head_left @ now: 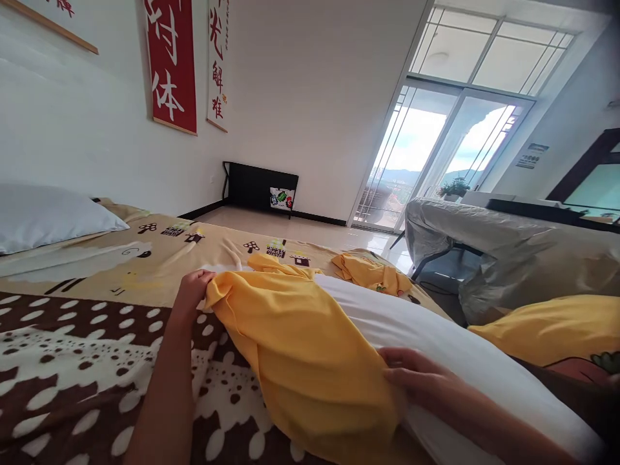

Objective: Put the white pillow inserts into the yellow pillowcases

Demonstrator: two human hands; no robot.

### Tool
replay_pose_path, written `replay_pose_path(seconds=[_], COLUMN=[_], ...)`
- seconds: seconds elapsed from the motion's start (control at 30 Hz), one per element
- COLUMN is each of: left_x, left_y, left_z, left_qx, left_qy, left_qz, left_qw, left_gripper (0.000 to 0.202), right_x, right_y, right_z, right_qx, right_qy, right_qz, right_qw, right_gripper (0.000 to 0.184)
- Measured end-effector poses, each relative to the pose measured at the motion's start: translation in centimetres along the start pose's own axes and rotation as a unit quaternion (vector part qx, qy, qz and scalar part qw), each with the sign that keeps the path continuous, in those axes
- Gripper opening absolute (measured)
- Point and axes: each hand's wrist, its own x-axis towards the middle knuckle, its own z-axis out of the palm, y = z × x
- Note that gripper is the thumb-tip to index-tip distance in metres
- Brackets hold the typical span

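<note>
A yellow pillowcase (310, 342) lies in loose folds over the middle of the bed. My left hand (194, 289) is closed around its upper left corner. At the right edge of the cloth, my right hand (416, 374) grips the fabric, thumb and fingers partly hidden by the folds and slightly blurred. Beneath and to the right of the pillowcase stretches a long white pillow (436, 323), its left part hidden under the yellow cloth.
The bed has a brown and beige patterned blanket (97, 387). A crumpled yellow cloth (372, 272) lies beyond the white pillow, a yellow pillow with a carrot print (566, 329) at right. A pale pillow (53, 216) is at far left. Plastic-covered furniture (508, 252) stands right.
</note>
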Motion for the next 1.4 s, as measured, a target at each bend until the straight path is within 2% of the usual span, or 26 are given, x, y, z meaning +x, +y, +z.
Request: replay_pose_path(seconds=[0.07,0.1,0.17,0.27,0.37,0.47,0.53,0.6,0.67,0.8,0.97,1.07,1.23,1.33,1.4], left_x=[-0.1,-0.3,-1.1,-2.0,-1.6,-0.5,0.0,0.0,-0.2,-0.5,0.1,0.4,0.5,0.6,0.4], left_y=[1.0,1.6,2.8,3.5,2.4,0.6,-0.3,-0.4,0.1,1.4,1.1,0.6,-0.2,-0.4,-0.1], left_z=[-0.1,0.0,0.4,1.3,1.5,0.8,-0.1,-0.7,-1.0,-0.6,-0.3,-0.3,-0.6,-1.2,-1.7], left_qx=[0.025,0.043,0.079,0.11,0.131,0.167,0.173,0.156,0.126,0.093,0.182,0.178,0.039,0.075,0.115], left_qy=[0.03,0.023,-0.025,-0.115,-0.127,-0.113,-0.144,-0.187,-0.201,-0.158,-0.083,-0.046,-0.041,0.021,0.023], left_qz=[0.0,0.013,0.049,0.061,0.019,-0.055,-0.096,-0.112,-0.096,-0.029,0.002,-0.012,-0.076,-0.056,-0.046], left_qw=[0.999,0.999,0.995,0.985,0.983,0.978,0.969,0.963,0.967,0.983,0.98,0.983,0.995,0.995,0.992], left_gripper=[0.019,0.023,0.031,0.044,0.048,0.03,0.026,0.029,0.029,0.028,0.027,0.029,0.033,0.026,0.029], right_x=[1.1,1.8,3.5,6.2,8.4,9.7,10.1,10.5,10.7,10.9,10.7,10.6,10.8,11.0,11.0], right_y=[-1.0,-1.6,-2.6,-4.1,-5.1,-5.2,-4.9,-4.4,-4.0,-3.7,-3.5,-3.2,-3.0,-2.9,-2.9], right_z=[0.7,1.1,2.1,3.1,3.3,2.9,2.4,2.0,1.7,1.3,1.4,1.5,1.4,1.2,1.1], right_qx=[0.004,0.01,0.023,0.024,-0.017,-0.053,-0.049,-0.033,-0.006,0.042,0.058,0.057,0.047,0.057,0.063], right_qy=[-0.008,-0.018,-0.036,-0.014,0.007,0.022,0.012,0.001,0.003,0.003,-0.03,-0.037,-0.028,-0.028,-0.029], right_qz=[-0.012,-0.025,-0.045,-0.059,-0.073,-0.064,-0.059,-0.06,-0.065,-0.082,-0.082,-0.08,-0.08,-0.085,-0.084], right_qw=[1.0,0.999,0.998,0.998,0.997,0.996,0.997,0.998,0.998,0.996,0.994,0.994,0.995,0.994,0.994], right_gripper=[0.036,0.032,0.025,0.019,0.019,0.027,0.03,0.027,0.024,0.021,0.021,0.022,0.024,0.024,0.024])
